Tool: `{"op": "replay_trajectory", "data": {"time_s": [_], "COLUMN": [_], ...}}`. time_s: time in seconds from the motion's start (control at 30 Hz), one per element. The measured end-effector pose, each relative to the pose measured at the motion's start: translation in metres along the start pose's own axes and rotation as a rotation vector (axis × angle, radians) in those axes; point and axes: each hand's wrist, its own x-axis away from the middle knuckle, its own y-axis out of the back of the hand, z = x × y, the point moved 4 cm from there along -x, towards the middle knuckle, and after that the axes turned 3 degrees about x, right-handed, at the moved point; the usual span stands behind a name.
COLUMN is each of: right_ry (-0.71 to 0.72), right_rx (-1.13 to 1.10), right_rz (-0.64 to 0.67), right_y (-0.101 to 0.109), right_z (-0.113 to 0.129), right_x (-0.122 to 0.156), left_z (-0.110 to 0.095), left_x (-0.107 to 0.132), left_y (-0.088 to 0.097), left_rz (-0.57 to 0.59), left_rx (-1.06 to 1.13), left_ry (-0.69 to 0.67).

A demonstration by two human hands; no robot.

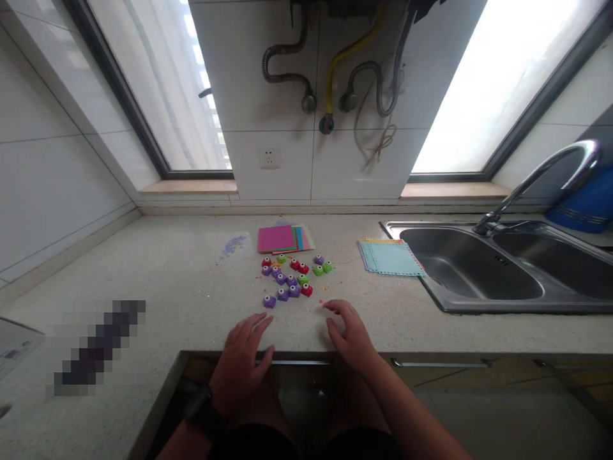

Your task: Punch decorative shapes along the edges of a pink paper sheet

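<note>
Both my hands rest on the front edge of a speckled stone counter point(191, 300). My left hand point(242, 361) lies with its fingers stretched forward and slightly apart, holding nothing. My right hand point(351, 335) has its fingers loosely curled with the tips on the counter, empty too. Just beyond the hands sits a cluster of several small paper punches point(290, 278) in purple, red and green. Behind them lies a stack of coloured paper point(283, 238), pink on top. A second stack of light blue sheets point(390, 257) with patterned edges lies to the right.
A double steel sink point(483, 268) with a curved tap point(536, 182) fills the right side. Purple paper bits point(233, 245) lie left of the pink stack. A wall socket point(269, 156), hoses and two bright windows are behind. A blurred patch covers the counter's left.
</note>
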Motion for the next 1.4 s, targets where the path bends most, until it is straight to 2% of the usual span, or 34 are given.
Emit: {"op": "replay_trajectory", "data": {"time_s": [0.13, 0.23, 0.33, 0.5, 0.6, 0.77, 0.9, 1.2, 1.4], "right_ry": [-0.008, 0.041, 0.069, -0.019, 0.049, 0.151, 0.206, 0.322, 0.360], "right_rx": [0.109, 0.259, 0.374, 0.432, 0.423, 0.411, 0.437, 0.486, 0.503], "right_rz": [-0.027, 0.078, 0.211, 0.351, 0.425, 0.499, 0.492, 0.449, 0.469], "right_y": [0.015, 0.018, 0.009, -0.017, -0.029, -0.041, -0.047, -0.053, -0.056], "right_z": [-0.007, -0.012, -0.020, -0.039, -0.039, -0.033, -0.032, -0.024, -0.021], "right_x": [-0.035, -0.065, -0.093, -0.131, -0.146, -0.150, -0.146, -0.142, -0.142], "left_z": [0.022, 0.039, 0.057, 0.081, 0.086, 0.082, 0.078, 0.075, 0.076], "left_x": [-0.030, -0.052, -0.074, -0.113, -0.133, -0.153, -0.161, -0.166, -0.167], "left_y": [0.013, 0.011, 0.001, -0.022, -0.034, -0.040, -0.040, -0.044, -0.047], "left_rz": [-0.015, 0.026, 0.087, 0.166, 0.219, 0.233, 0.233, 0.202, 0.214], "left_rx": [-0.033, -0.063, -0.063, 0.002, -0.007, -0.027, -0.006, 0.035, 0.042], "left_ry": [-0.013, -0.028, -0.058, -0.094, -0.115, -0.181, -0.223, -0.276, -0.322]}}
